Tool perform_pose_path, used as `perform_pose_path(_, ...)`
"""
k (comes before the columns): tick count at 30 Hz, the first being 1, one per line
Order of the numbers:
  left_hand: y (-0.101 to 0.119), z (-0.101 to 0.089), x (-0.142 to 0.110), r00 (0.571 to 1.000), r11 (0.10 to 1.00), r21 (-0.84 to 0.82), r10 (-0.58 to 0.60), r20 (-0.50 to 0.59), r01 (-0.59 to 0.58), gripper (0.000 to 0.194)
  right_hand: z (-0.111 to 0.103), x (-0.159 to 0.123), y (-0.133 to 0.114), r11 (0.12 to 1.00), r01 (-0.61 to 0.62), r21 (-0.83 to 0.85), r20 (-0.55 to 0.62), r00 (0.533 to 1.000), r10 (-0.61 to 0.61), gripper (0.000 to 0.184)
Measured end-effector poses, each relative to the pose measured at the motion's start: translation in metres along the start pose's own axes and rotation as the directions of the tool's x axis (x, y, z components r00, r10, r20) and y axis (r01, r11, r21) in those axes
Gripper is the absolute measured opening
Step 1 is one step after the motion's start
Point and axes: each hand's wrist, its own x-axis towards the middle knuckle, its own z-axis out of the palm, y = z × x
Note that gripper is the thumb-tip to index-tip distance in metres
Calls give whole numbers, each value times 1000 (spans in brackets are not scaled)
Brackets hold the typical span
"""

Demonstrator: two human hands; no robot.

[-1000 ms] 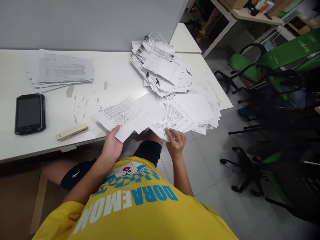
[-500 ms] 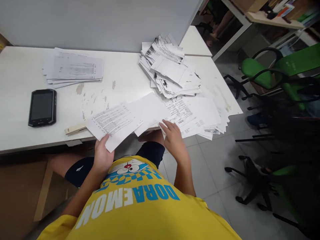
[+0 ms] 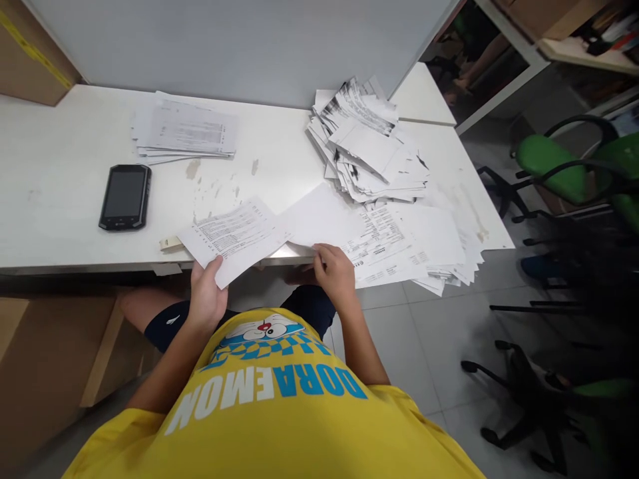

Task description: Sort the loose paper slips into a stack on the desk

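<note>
My left hand (image 3: 208,291) pinches the lower edge of a printed sheet of paper (image 3: 234,239), thumb on top, partly over the table's front edge. My right hand (image 3: 335,269) has its fingers closed at the near edge of a blank white sheet (image 3: 319,216). That sheet lies between the printed one and a spread of printed papers (image 3: 394,246) on the right. Behind them rises a messy heap of papers (image 3: 369,146), some with dark smudges. Partly under the left-hand sheet sits a cream-coloured stapler-like object (image 3: 170,244), mostly hidden.
A black rugged handheld device (image 3: 124,197) lies on the white table (image 3: 44,199). Behind it is a neater paper stack (image 3: 187,126). A grey partition (image 3: 239,46) borders the back, with a cardboard box (image 3: 34,60) at left. Green chairs (image 3: 554,163) stand on the right.
The view has swung a little to the left. My right hand has gone from spread fingers over the printed papers to closed fingers at the blank sheet's edge. My left hand keeps its sheet.
</note>
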Motion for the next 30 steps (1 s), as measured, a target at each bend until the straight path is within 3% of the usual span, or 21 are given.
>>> perform_pose_path(2,-4,0,3,1000,1000,-1,-15,8,15,47,-1,0,2,998,-48,27,-214,975,53,29)
perform_pose_path(4,-10,0,6,999,1000,-3,-31,25,31,47,-1,2,2,999,-22,47,-363,931,38,31)
perform_pose_path(8,-19,6,8,998,1000,-4,-18,65,18,52,0,4,-8,986,165,-21,-442,883,-158,38)
perform_pose_path(11,-23,13,6,997,1000,4,-5,74,5,54,-2,4,-17,972,220,-82,-589,776,-225,44)
perform_pose_path(14,-26,17,3,998,1000,21,-12,56,10,52,-8,2,-18,982,143,-124,-718,670,-189,47)
perform_pose_path(20,-32,22,0,998,999,38,-14,57,12,50,-27,-6,1,984,-66,-166,-845,524,-107,47)
perform_pose_path(21,-33,23,0,998,999,37,-7,64,4,50,-28,-7,2,984,-51,-170,-833,542,-116,49)
perform_pose_path(23,-35,26,1,997,999,47,-3,76,-1,49,-28,-8,0,978,66,-200,-730,655,-193,50)
perform_pose_path(25,-37,28,2,996,997,80,-15,85,8,44,-22,-8,-6,936,284,-209,-526,774,-352,46)
perform_pose_path(26,-39,29,4,996,995,102,-21,92,12,41,-18,-7,-10,895,405,-190,-405,797,-447,43)
perform_pose_path(28,-42,31,6,992,990,140,-16,123,-1,37,-8,-5,-17,801,586,-121,-201,776,-598,37)
perform_pose_path(30,-45,31,9,985,984,171,18,174,-49,37,3,-3,-21,746,664,-56,-88,741,-666,29)
